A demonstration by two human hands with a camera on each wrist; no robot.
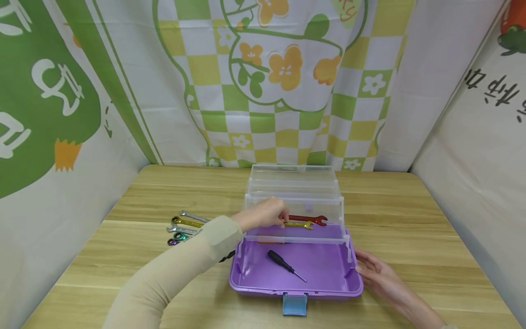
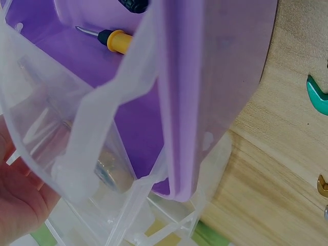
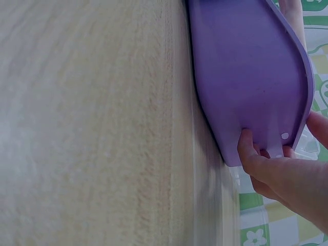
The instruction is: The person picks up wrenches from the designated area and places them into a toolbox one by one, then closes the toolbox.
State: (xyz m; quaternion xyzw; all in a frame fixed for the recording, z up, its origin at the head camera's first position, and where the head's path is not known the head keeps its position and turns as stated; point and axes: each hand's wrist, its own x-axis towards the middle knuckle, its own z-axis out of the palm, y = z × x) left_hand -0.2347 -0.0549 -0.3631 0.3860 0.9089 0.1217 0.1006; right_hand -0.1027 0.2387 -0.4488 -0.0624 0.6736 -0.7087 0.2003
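Observation:
A purple toolbox (image 1: 349,285) stands open, its clear tiered trays (image 1: 296,186) raised at the back. My left hand (image 1: 263,214) reaches over the trays from the left, its fingertips pinching the near end of a yellow wrench (image 1: 304,225). Beside that lies a red wrench (image 1: 318,219). In the left wrist view, clear plastic partly covers the left hand (image 2: 23,195). My right hand (image 1: 384,278) rests against the box's right outer side; the right wrist view shows its fingers (image 3: 248,148) touching the wall. Inside the box lies a black-handled screwdriver (image 1: 283,262).
Several wrenches, among them a gold one (image 1: 186,222) and a green one (image 1: 180,236), lie left of the box, partly behind the left sleeve (image 1: 176,269). An orange-handled screwdriver (image 2: 119,42) is inside the box. A blue latch (image 1: 294,305) hangs at its front. Printed curtains enclose the table.

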